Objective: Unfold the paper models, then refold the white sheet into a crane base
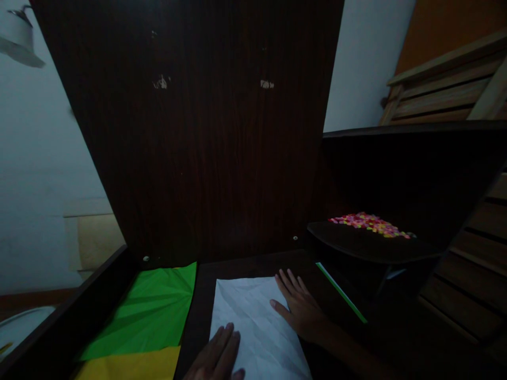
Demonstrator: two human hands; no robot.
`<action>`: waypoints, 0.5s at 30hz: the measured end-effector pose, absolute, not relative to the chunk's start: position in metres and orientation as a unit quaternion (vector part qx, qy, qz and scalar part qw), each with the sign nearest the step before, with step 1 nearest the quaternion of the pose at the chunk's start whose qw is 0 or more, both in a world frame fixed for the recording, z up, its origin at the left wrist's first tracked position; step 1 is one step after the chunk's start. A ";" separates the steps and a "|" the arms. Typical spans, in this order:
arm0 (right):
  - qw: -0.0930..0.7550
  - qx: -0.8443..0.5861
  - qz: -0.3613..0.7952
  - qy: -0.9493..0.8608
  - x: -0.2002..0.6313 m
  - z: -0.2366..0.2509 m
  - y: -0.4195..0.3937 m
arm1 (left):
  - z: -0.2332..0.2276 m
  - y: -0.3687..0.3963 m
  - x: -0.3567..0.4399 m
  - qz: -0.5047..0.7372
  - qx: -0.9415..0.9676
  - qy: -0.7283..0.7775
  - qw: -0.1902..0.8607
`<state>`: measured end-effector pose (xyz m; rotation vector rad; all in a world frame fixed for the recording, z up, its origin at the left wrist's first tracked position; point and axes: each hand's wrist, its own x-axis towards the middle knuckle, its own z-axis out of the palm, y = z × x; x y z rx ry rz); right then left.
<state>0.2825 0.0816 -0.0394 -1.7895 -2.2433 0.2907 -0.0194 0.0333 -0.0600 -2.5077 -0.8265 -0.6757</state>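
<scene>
A creased white sheet of paper (257, 316) lies on the dark wooden desk in front of me. Flat on its lower left part rests my left hand (217, 353), fingers stretched out and partly cut off by the bottom of the view. My right hand (299, 306) lies across the sheet's right edge near the far corner, with its fingers spread. Neither hand grips anything. Left of the white sheet is a creased green sheet of paper (154, 306), and a yellow sheet (134, 364) shows below it.
A thin green-and-white strip (340, 293) lies right of my right hand. Small colourful pieces (372, 224) are heaped on a curved shelf (348, 243) at the right. A tall dark panel (229, 148) closes off the back, and a raised edge (71, 306) runs along the left.
</scene>
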 end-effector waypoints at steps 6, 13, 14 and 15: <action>0.181 -0.620 0.153 -0.748 0.281 -0.031 0.077 | -0.056 0.032 -0.025 -0.243 -0.871 -0.397 0.158; 0.259 -0.632 0.217 -0.697 0.278 -0.035 0.064 | -0.069 0.037 -0.032 -0.250 -0.864 -0.416 0.137; 0.264 -0.634 0.218 -0.693 0.277 -0.035 0.063 | -0.070 0.037 -0.032 -0.259 -0.860 -0.418 0.132; 0.271 -0.634 0.218 -0.691 0.277 -0.035 0.062 | -0.070 0.037 -0.031 -0.269 -0.857 -0.421 0.126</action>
